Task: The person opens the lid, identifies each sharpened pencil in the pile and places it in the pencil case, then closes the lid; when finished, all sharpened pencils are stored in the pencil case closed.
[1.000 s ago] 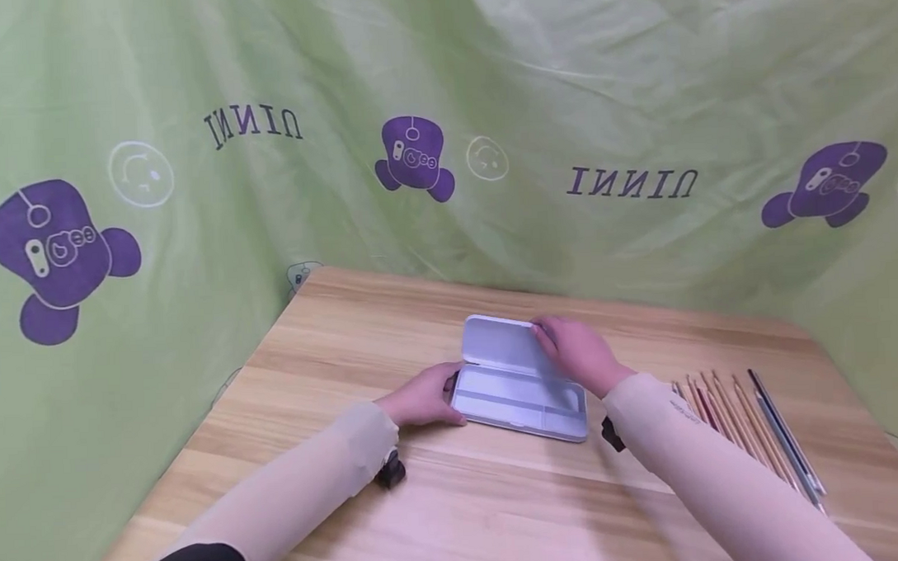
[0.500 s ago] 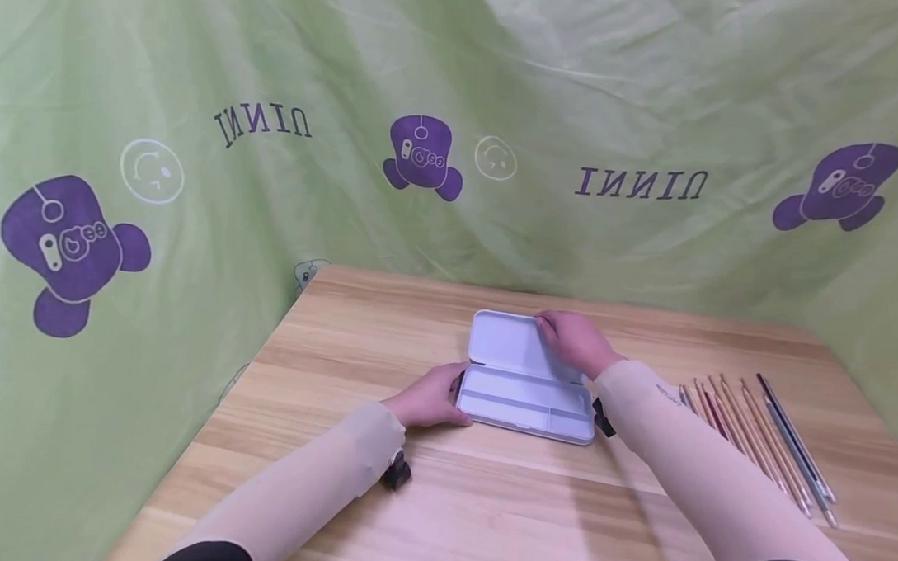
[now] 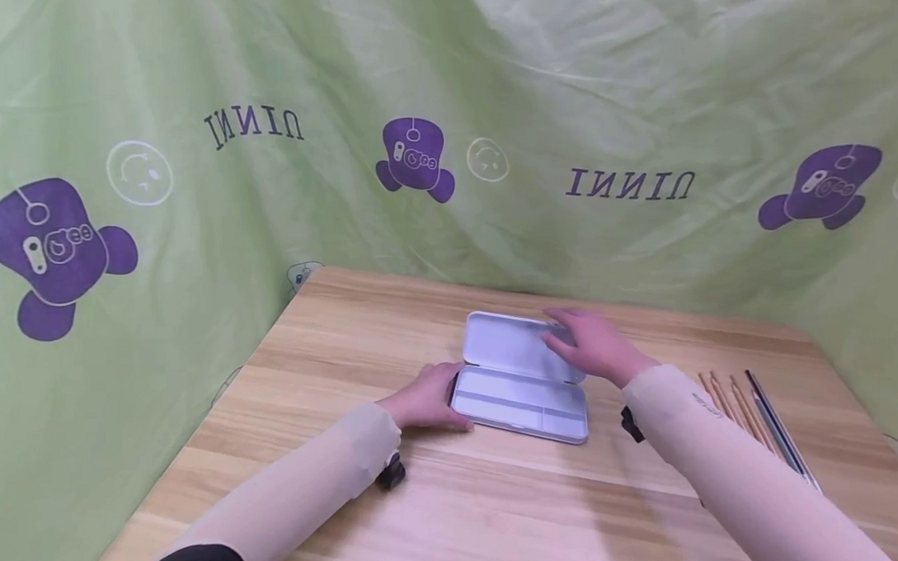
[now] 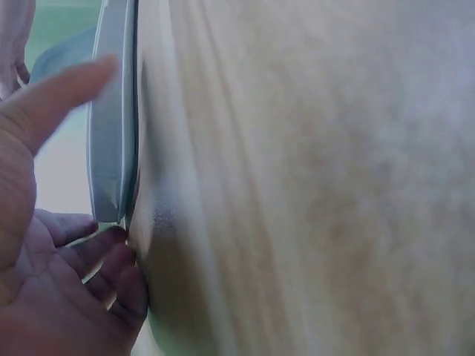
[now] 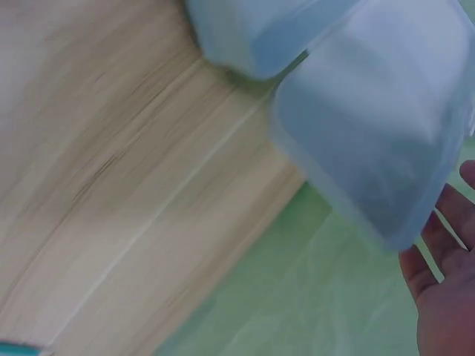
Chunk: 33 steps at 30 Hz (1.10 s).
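Note:
A pale blue-white pencil case (image 3: 498,411) lies on the wooden table with its lid (image 3: 499,345) tilted back; no pencils show in its compartments. At the case's left end, my left hand (image 3: 423,397) holds it, fingers curled at the end and thumb along the front side. The left wrist view shows these fingers at the corner of the case (image 4: 113,141). My right hand (image 3: 598,343) is at the lid's right edge, thumb and fingers spread apart. In the right wrist view, its fingertips (image 5: 417,271) are right at a corner of the lid (image 5: 371,141).
Several pencils (image 3: 743,410) lie side by side on the right of the table (image 3: 361,316), partly covered by the right sleeve (image 3: 723,461). A green curtain (image 3: 342,210) with purple prints hangs behind and to the left. A teal object (image 5: 18,348) shows in the right wrist view's corner.
My right hand has loosened from the lid's edge, spread its fingers and shifted slightly right. The lid stays tilted back. My left hand remains at the case's left end.

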{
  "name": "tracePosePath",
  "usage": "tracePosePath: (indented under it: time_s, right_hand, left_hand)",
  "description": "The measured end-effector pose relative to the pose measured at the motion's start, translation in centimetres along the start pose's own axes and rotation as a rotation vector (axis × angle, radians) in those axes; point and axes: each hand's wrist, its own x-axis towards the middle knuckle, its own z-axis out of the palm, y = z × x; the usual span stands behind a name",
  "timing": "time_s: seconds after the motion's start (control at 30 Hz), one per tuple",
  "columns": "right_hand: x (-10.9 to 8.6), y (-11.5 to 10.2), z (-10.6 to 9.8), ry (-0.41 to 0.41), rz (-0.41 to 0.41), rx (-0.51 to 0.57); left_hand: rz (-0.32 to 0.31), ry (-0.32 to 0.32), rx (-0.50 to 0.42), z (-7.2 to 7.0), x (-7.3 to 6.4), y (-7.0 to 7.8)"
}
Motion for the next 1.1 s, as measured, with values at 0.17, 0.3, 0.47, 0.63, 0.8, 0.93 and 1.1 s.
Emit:
tracePosePath:
  time_s: [0.17, 0.3, 0.47, 0.63, 0.8, 0.93, 1.1]
  right_hand:
    - [-2.6, 1.4, -1.5, -0.006, 0.019, -0.004]
    - [-4.7, 3.0, -2.8, -0.016, 0.047, -0.004]
    - [-7.4, 4.9, -4.1, -0.003, 0.096, 0.038]
    - [-9.7, 7.1, -4.8, -0.012, 0.173, 0.095]
    - [-10.7, 9.1, -5.6, -0.015, 0.261, 0.201]
    - [-11.6, 10.6, -6.5, -0.004, 0.338, 0.292]
    - [-13.5, 13.2, -7.2, -0.014, 0.461, 0.368]
  left_hand:
    - [-0.075, 0.000, 0.222, -0.3, -0.4, 0.8]
    - [-0.100, -0.078, 0.348, -0.9, -0.6, 1.7]
    - [-0.096, -0.138, 0.407, -1.3, -0.5, 1.8]
    - [-0.138, -0.154, 0.379, -1.0, -0.4, 0.7]
    - [-0.192, -0.151, 0.378, -0.8, -1.0, 0.3]
    - [-0.204, -0.147, 0.394, -0.5, -1.4, 0.5]
    - [-0.229, -0.147, 0.431, -0.2, -1.9, 0.8]
